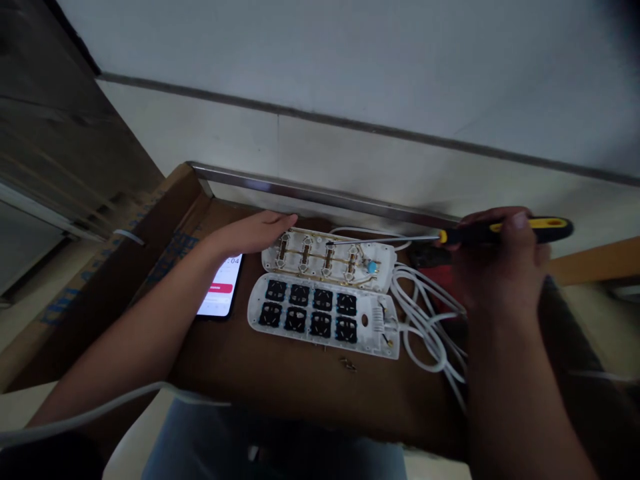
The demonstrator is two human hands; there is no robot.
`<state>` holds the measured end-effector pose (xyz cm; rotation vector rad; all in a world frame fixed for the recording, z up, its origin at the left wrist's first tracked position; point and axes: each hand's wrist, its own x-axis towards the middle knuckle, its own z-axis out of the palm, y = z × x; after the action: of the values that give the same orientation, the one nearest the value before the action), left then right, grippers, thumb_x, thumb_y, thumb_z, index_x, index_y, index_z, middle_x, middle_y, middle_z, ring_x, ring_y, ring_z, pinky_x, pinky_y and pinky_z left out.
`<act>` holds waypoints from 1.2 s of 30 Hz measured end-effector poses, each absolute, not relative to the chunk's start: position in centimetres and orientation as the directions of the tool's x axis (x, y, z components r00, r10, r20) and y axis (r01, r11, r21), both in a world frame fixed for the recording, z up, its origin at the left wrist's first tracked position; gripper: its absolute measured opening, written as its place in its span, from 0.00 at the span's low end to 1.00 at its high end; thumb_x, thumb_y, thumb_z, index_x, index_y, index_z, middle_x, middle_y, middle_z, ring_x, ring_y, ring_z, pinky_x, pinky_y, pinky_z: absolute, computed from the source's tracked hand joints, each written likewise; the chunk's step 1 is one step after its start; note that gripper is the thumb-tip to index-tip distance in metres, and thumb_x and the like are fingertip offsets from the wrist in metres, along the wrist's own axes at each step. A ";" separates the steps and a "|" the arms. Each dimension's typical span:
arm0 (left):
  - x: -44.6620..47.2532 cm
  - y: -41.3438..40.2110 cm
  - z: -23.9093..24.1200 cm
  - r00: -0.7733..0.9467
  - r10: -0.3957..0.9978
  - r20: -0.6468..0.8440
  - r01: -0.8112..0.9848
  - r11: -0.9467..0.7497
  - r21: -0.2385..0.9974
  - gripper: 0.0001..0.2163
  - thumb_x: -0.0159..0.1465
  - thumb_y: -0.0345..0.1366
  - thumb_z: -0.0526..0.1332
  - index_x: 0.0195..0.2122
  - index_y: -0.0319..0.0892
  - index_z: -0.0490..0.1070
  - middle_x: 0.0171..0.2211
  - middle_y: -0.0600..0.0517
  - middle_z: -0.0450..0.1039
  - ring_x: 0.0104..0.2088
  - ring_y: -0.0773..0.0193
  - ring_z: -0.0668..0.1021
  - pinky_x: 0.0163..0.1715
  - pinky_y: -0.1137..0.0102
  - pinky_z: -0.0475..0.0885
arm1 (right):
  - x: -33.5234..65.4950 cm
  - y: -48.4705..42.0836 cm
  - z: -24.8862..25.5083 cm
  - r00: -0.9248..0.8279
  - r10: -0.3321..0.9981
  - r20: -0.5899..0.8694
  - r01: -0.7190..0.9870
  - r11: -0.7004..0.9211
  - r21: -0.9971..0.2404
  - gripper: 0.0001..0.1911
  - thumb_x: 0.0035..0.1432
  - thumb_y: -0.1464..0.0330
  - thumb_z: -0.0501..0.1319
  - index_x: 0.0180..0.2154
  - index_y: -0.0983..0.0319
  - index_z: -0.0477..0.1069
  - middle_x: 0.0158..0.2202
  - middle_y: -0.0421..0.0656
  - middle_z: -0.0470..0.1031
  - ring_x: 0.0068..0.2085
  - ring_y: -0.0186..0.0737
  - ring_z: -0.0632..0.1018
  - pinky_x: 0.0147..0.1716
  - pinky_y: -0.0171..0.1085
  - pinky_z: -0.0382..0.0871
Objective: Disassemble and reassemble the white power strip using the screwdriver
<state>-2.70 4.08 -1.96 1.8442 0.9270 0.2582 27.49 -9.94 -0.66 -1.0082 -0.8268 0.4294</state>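
Observation:
An opened power strip lies in two white halves on brown cardboard. The far half (300,268) shows brass contact strips and a blue round part; the near half (323,343) carries rows of black socket inserts. My left hand (253,232) grips the far half at its left end, fingers over the far corner and partly hidden. In my right hand (500,260) is a screwdriver (540,231) with a black and yellow handle. Its long shaft points left, and the tip appears over the middle contacts of the far half; whether it touches, I cannot tell.
A lit phone (217,293) lies under my left forearm. Coiled white cable (425,333) runs right of the strip. Several small screws (349,364) lie in front. A metal rail (320,195) and white wall (350,60) bound the far side; a cardboard flap (100,273) stands at left.

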 end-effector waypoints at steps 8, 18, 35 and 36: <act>-2.7 4.1 -2.0 0.684 0.688 -0.241 0.466 -0.158 0.871 0.30 0.68 0.63 0.54 0.43 0.38 0.80 0.46 0.44 0.83 0.48 0.51 0.80 0.53 0.62 0.71 | 28.1 -10.0 -0.8 0.607 0.693 0.391 0.014 0.482 -0.876 0.25 0.45 0.51 0.72 0.27 0.64 0.65 0.24 0.38 0.69 0.20 0.29 0.68 0.19 0.32 0.67; -2.7 4.0 -1.7 0.684 0.687 -0.244 0.486 -0.181 0.855 0.30 0.70 0.63 0.52 0.46 0.39 0.80 0.52 0.46 0.83 0.54 0.51 0.80 0.59 0.63 0.69 | 28.6 -10.1 -1.3 0.558 0.734 0.388 0.035 0.446 -0.894 0.25 0.44 0.52 0.73 0.27 0.64 0.68 0.26 0.41 0.70 0.26 0.30 0.72 0.22 0.30 0.68; -2.6 4.0 -1.9 0.662 0.701 -0.267 0.450 -0.086 0.889 0.34 0.70 0.64 0.51 0.56 0.40 0.79 0.47 0.45 0.84 0.52 0.49 0.81 0.54 0.61 0.71 | 27.6 -10.5 -1.4 0.477 0.826 0.300 -0.014 0.349 -0.937 0.24 0.36 0.55 0.78 0.30 0.62 0.73 0.31 0.41 0.75 0.28 0.34 0.77 0.24 0.32 0.76; -2.7 4.0 -1.9 0.661 0.703 -0.261 0.449 -0.092 0.889 0.33 0.70 0.65 0.51 0.55 0.41 0.79 0.46 0.46 0.84 0.52 0.49 0.81 0.54 0.61 0.71 | 27.6 -10.5 -1.4 0.472 0.832 0.289 -0.013 0.335 -0.942 0.25 0.35 0.56 0.78 0.30 0.62 0.73 0.31 0.42 0.75 0.28 0.34 0.77 0.24 0.32 0.75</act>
<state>-2.65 4.04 -1.93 1.7297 0.9356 0.2758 27.57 -10.54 -1.43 -1.0952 -0.9266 0.6689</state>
